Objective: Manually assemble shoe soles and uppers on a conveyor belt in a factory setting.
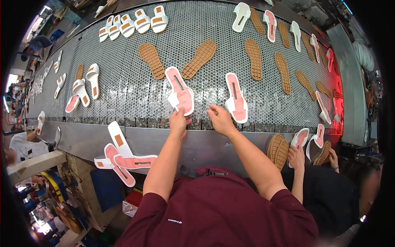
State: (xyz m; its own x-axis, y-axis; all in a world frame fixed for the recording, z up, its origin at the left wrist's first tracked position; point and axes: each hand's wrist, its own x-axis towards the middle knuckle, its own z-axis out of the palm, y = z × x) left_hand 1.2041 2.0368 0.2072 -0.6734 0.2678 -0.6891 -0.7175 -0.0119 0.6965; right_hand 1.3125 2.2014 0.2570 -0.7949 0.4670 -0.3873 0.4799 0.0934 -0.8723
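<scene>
Left hand [178,122]: closed, thumb and fingers gripping the lower, wider end of a pink-bottomed white slide upper [186,94], which lies underside up over the near part of a grey mesh conveyor belt [119,78], its dark slot showing and its strap at the left. Right hand [222,121]: half open, fingers loosely curled, with no item visible in its grasp; it is just left of a second pink-bottomed upper [238,102], also underside up, strap toward the near edge. Beyond the held piece: two tan gridded outsoles [199,59], one upright-leaning left, one slanting right, toe ends apart. Farther right on the belt: more tan outsoles [253,59], interspersed with white uppers. Upper left: a row of five white slides [142,21], each with a tan patch. Mid left: a small cluster of white slides [81,90] with one tan outsole behind. Near metal ledge [230,145]: at its left, a crossed pile of white pieces [120,142], pink undersides partly showing; at its right, overlapping tan soles [277,150] beside a co-worker's hand [295,157], which touches another pink-and-white upper [300,138]. Far right: red light [336,101] against a grey metal housing [347,82].
</scene>
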